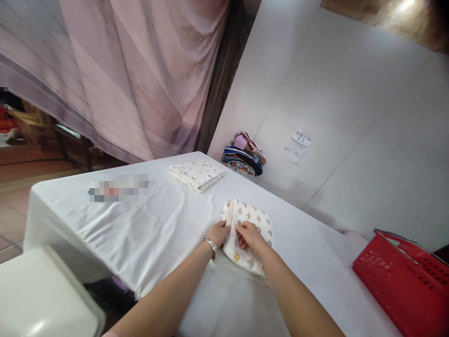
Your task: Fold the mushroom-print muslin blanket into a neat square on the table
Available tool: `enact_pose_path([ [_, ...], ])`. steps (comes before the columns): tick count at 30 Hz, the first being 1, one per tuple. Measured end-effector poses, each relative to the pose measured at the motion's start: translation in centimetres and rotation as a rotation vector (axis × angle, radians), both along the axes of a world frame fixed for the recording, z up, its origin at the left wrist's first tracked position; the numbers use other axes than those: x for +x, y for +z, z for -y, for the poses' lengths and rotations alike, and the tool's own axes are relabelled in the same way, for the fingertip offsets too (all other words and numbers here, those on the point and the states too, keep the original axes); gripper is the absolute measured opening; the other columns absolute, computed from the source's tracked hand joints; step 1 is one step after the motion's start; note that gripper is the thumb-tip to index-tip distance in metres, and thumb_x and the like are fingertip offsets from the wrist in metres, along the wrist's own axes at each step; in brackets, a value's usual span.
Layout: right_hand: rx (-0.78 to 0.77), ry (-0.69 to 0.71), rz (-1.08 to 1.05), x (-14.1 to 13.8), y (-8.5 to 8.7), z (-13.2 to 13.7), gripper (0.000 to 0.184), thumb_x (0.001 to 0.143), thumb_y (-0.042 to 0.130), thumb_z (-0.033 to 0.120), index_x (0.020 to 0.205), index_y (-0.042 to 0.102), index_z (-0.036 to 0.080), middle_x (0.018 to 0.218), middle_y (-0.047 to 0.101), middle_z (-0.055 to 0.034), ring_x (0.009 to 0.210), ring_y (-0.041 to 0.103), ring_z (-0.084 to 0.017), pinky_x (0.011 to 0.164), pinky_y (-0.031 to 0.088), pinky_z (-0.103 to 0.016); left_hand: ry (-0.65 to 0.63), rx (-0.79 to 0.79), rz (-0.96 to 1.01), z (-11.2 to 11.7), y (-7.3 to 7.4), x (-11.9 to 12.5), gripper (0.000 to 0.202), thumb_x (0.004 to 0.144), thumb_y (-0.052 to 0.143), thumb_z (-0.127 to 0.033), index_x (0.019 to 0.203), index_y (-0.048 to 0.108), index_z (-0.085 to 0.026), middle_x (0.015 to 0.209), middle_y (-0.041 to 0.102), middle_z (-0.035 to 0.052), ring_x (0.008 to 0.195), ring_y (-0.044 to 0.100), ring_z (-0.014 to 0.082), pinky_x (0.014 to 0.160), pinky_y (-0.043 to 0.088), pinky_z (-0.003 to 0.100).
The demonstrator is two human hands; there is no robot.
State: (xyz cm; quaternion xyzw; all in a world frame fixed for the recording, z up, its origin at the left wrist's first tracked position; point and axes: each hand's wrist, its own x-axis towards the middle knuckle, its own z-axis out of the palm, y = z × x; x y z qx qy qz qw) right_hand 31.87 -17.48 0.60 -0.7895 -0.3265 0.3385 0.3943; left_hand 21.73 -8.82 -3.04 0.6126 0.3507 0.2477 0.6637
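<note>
Left hand grips the left folded edge of the mushroom-print cloth; right hand, fingers curled, sits at the same fold, closure on fabric not determinable. Cloth lies folded on the table under both hands, a raised fold along its left side.

Surroundings, by size:
- White wall, panelled, at right.
- Pink curtain, hanging at upper left.
- Table, white-covered, cover wrinkled at left.
- Red basket, perforated, at right, cut by frame.
- Clothes stack, by the wall; support hidden.
- Second folded cloth, white, small-patterned, flat, apart from the hands.
- Paper notes, handwritten, on wall; lower reads "45-50".
- Silvery bracelet, left wrist.
</note>
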Motion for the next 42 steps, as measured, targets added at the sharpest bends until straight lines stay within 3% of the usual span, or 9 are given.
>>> enact_pose_path([
  [4, -0.063, 0.056, 0.075, -0.2, 0.2, -0.4, 0.022, 0.08, 0.05, 0.042, 0.075, 0.047, 0.02, 0.054, 0.052, 0.0052, 0.039, 0.052, -0.01, 0.036, 0.041, -0.02, 0.025, 0.095, -0.041, -0.1, 0.3, -0.2, 0.025, 0.074, 0.048, -0.02, 0.092, 0.065, -0.016, 0.09, 0.068, 0.0069, 0.093, 0.06, 0.0232, 0.083, 0.043, 0.032],
  [7, -0.109, 0.09, 0.275, 0.6, 0.7, -1.6, 0.024, 0.08, 0.047, 0.044, 0.077, 0.049, 0.02, 0.05, 0.054, 0.0042, 0.039, 0.052, -0.011, 0.038, 0.039, -0.02, 0.012, 0.199, -0.092, 0.2, 0.8, -0.4, 0.028, 0.076, 0.044, -0.017, 0.095, 0.064, -0.016, 0.095, 0.067, 0.0091, 0.094, 0.059, 0.0233, 0.086, 0.041, 0.032],
  [10, -0.183, 0.029, 0.538, 2.0, 1.5, -3.5, 0.025, 0.08, 0.047, 0.044, 0.081, 0.053, 0.02, 0.054, 0.058, 0.0023, 0.044, 0.055, -0.012, 0.045, 0.039, -0.021, 0.003, 0.316, -0.157, 0.6, 1.1, -0.6, 0.034, 0.077, 0.041, -0.017, 0.104, 0.061, -0.016, 0.103, 0.065, 0.0102, 0.097, 0.058, 0.023, 0.086, 0.04, 0.03],
  [13, -0.268, -0.018, 0.655, 3.2, 2.4, -5.7, 0.027, 0.079, 0.047, 0.045, 0.084, 0.056, 0.02, 0.06, 0.062, -0.0004, 0.051, 0.058, -0.014, 0.049, 0.039, -0.022, 0.027, 0.323, -0.185, 0.8, 0.7, -0.6, 0.04, 0.077, 0.043, -0.019, 0.115, 0.054, -0.016, 0.108, 0.063, 0.0099, 0.099, 0.058, 0.0222, 0.085, 0.041, 0.029],
  [21, -0.389, 0.05, 0.652, 3.7, 3.1, -8.9, 0.036, 0.071, 0.056, 0.049, 0.088, 0.059, 0.017, 0.06, 0.063, -0.0056, 0.049, 0.06, -0.019, 0.046, 0.041, -0.026, 0.026, 0.29, -0.206, 0.7, 0.0, -0.5, 0.047, 0.079, 0.044, -0.022, 0.125, 0.045, -0.017, 0.104, 0.063, 0.0106, 0.095, 0.059, 0.0231, 0.083, 0.041, 0.031],
  [27, -0.44, 0.098, 0.597, 4.4, 2.4, -8.7, 0.02, 0.068, 0.059, 0.031, 0.082, 0.061, 0.017, 0.051, 0.06, -0.0037, 0.042, 0.058, -0.019, 0.042, 0.042, -0.025, 0.028, 0.313, -0.245, 0.6, -0.2, -0.2, 0.045, 0.08, 0.042, -0.02, 0.125, 0.044, -0.016, 0.104, 0.063, 0.0114, 0.095, 0.058, 0.0233, 0.084, 0.04, 0.031],
  [32, -0.442, 0.123, 0.618, 4.4, 2.3, -8.5, 0.028, 0.07, 0.056, 0.038, 0.087, 0.06, 0.016, 0.051, 0.061, -0.0033, 0.04, 0.057, -0.018, 0.042, 0.044, -0.026, 0.027, 0.315, -0.23, 0.7, -0.2, -0.3, 0.046, 0.08, 0.042, -0.02, 0.126, 0.044, -0.016, 0.103, 0.063, 0.0114, 0.095, 0.058, 0.0236, 0.083, 0.04, 0.031],
  [38, -0.49, 0.137, 0.61, 4.0, 2.0, -8.7, 0.038, 0.064, 0.057, 0.026, 0.1, 0.056, 0.013, 0.065, 0.067, -0.0074, 0.041, 0.059, -0.019, 0.039, 0.044, -0.026, 0.022, 0.339, -0.262, 0.8, 0.3, -0.5, 0.044, 0.081, 0.041, -0.018, 0.125, 0.044, -0.017, 0.099, 0.065, 0.0093, 0.091, 0.059, 0.0211, 0.079, 0.041, 0.028],
  [42, -0.502, 0.18, 0.605, 3.4, 2.0, -8.5, 0.036, 0.062, 0.056, 0.023, 0.096, 0.059, 0.012, 0.067, 0.067, -0.0093, 0.042, 0.059, -0.021, 0.038, 0.045, -0.028, 0.032, 0.36, -0.291, 0.8, 0.3, -0.4, 0.045, 0.079, 0.042, -0.016, 0.124, 0.044, -0.018, 0.1, 0.065, 0.0078, 0.091, 0.06, 0.0191, 0.078, 0.042, 0.026],
])
